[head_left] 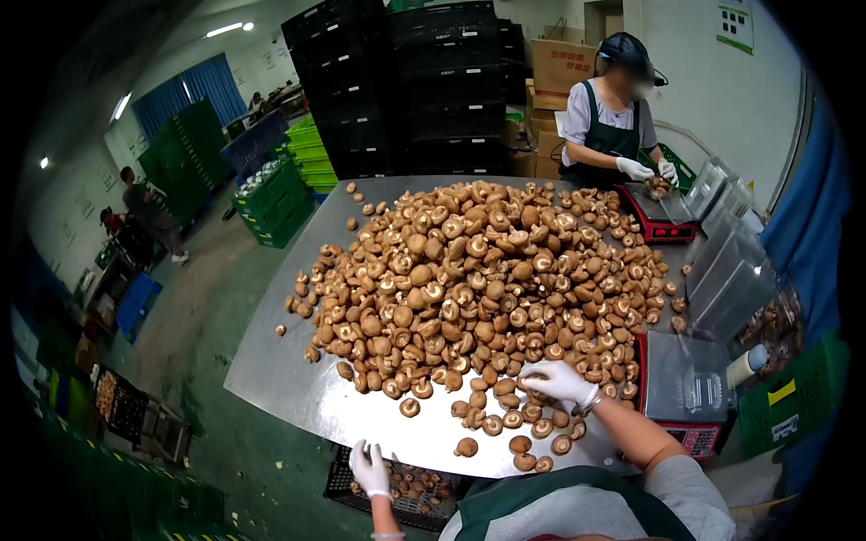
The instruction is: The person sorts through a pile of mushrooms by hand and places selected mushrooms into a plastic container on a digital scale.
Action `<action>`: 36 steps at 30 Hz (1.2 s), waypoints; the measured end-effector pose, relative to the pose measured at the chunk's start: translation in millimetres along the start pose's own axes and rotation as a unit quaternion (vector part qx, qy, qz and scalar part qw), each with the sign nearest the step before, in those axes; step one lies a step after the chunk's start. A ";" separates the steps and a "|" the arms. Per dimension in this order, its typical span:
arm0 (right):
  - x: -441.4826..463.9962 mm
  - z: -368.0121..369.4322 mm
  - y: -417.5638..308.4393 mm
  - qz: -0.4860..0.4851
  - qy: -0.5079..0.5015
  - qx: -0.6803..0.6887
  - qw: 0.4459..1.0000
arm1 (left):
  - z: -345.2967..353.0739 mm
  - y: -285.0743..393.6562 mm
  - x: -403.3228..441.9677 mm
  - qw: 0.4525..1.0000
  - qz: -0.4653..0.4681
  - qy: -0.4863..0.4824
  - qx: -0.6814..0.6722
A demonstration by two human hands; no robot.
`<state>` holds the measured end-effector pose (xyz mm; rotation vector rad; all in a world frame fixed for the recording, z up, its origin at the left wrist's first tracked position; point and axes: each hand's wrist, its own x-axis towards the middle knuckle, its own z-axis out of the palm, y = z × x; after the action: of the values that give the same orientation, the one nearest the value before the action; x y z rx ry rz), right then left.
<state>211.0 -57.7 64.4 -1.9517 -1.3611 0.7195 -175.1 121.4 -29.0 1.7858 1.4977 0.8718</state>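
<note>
Right hand (557,382), angled inward, touches mushrooms (451,270); left hand (369,469) hangs above crate (338,485).

Stacked black crates (451,90) past the far edge of the table (271,361), lime crates (311,151) past its far left corner, co-worker (612,137) at its far right corner, blue curtain (812,234) off its right edge

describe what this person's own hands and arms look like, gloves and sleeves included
The left hand and right hand wear white gloves with no visible markings. A narrow band circles the right wrist, and a short grey sleeve covers the right upper arm. The left sleeve is unclear.
</note>
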 end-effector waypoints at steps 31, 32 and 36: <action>183.8 -67.9 -8.7 -0.130 0.085 -0.423 0.893 | 201.0 244.1 143.6 0.871 0.372 -0.319 -0.019; 169.8 -67.8 -3.8 -0.129 0.096 -0.397 0.904 | 202.7 250.5 127.9 0.874 0.385 -0.294 0.044; 118.6 -64.6 18.5 -0.112 0.165 -0.360 0.911 | 229.4 240.8 68.8 0.876 0.442 -0.188 0.043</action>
<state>306.9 37.3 83.1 -2.2518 -1.7343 -0.2767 156.6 141.3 41.4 2.5661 0.4241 0.7783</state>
